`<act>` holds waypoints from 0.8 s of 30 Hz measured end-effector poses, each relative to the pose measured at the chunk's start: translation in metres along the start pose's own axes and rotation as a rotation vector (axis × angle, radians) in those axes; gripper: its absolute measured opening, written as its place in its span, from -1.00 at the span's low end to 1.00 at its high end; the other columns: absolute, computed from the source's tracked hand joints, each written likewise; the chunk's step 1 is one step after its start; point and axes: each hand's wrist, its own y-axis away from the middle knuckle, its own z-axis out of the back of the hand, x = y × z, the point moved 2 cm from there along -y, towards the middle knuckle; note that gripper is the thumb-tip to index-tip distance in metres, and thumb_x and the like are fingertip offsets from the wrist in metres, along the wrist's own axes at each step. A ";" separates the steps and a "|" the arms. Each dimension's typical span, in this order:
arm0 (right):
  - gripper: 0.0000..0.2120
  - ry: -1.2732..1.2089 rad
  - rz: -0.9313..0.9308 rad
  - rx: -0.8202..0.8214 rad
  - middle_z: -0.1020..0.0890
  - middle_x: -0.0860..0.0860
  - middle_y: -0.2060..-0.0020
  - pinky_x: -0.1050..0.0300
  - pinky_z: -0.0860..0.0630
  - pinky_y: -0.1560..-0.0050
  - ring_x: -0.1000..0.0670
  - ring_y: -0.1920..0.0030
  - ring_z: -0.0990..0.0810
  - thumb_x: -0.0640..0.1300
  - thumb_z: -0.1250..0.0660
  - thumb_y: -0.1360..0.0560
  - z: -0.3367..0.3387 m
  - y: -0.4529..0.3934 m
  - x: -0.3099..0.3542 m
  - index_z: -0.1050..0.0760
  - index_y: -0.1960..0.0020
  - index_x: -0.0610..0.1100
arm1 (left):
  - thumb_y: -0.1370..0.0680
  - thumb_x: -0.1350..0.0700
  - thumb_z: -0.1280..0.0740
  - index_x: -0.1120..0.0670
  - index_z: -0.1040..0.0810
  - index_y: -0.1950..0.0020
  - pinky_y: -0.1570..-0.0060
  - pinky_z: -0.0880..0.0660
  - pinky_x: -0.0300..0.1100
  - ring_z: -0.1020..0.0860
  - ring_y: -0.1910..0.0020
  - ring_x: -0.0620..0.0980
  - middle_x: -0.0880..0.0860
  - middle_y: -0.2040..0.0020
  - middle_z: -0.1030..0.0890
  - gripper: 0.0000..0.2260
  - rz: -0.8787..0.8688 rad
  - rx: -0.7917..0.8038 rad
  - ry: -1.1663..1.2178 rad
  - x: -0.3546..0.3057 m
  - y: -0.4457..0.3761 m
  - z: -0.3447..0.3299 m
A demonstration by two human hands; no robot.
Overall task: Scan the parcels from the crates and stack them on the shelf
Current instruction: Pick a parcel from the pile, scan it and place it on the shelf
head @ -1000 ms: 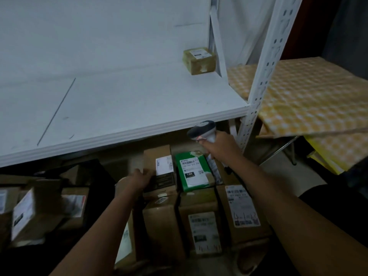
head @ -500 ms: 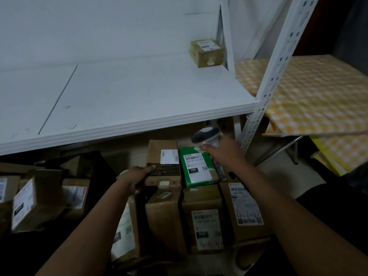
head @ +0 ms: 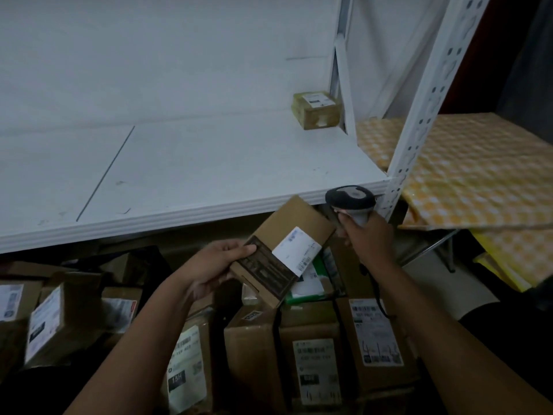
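My left hand (head: 214,266) grips a flat brown cardboard parcel (head: 294,223) with a white label and a dark printed band, lifted above the crate and tilted up to the right. Just right of it, my right hand (head: 369,244) holds a grey handheld scanner (head: 350,199), its head beside the parcel's upper end. Below them stand several cardboard parcels (head: 311,348) with labels, packed upright, and a green-and-white parcel (head: 311,283) partly hidden under the held one. The white shelf (head: 194,163) carries one small brown parcel (head: 317,109) at its back right corner.
A white perforated shelf post (head: 419,115) rises at the shelf's front right corner. Right of it lies a surface with a yellow checked cloth (head: 472,175). More labelled boxes (head: 57,319) sit in the dark at the lower left.
My left hand has lifted the brown parcel out of the crate and tilted it toward the scanner. My right hand with the scanner rose slightly toward the shelf edge.
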 end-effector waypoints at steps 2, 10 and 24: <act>-0.70 -0.039 0.012 -0.071 -0.66 -0.05 0.34 0.06 -0.59 0.25 -0.03 0.33 -0.64 0.09 -0.38 -0.53 0.011 -0.004 0.003 -0.57 0.11 -0.17 | -0.55 0.10 -0.42 0.18 -0.63 -0.17 0.20 -0.60 -0.18 -0.66 0.16 0.05 0.18 0.04 -0.69 -0.76 -0.206 -0.054 -0.084 -0.029 0.003 -0.012; -0.71 -0.193 -0.017 -0.213 -0.64 -0.01 0.35 0.27 -0.53 0.38 0.12 0.42 -0.60 0.02 -0.38 -0.54 0.038 -0.024 0.013 -0.60 0.08 -0.23 | -0.53 0.23 -0.41 0.14 -0.52 -0.27 0.05 -0.52 -0.05 -0.61 0.01 0.16 0.14 -0.07 -0.65 -0.69 -1.081 -0.546 -1.355 -0.082 -0.032 -0.054; -0.77 -0.142 0.063 -0.059 -0.62 0.00 0.37 0.35 -0.46 0.47 0.21 0.53 -0.53 -0.02 -0.38 -0.54 0.025 -0.057 0.037 -0.56 0.02 -0.21 | -0.65 -0.06 -0.24 0.05 -0.26 -0.57 -0.53 -0.01 0.13 -0.12 -0.59 0.13 0.13 -0.60 -0.18 -0.49 -0.777 -0.476 -1.418 -0.054 -0.075 -0.052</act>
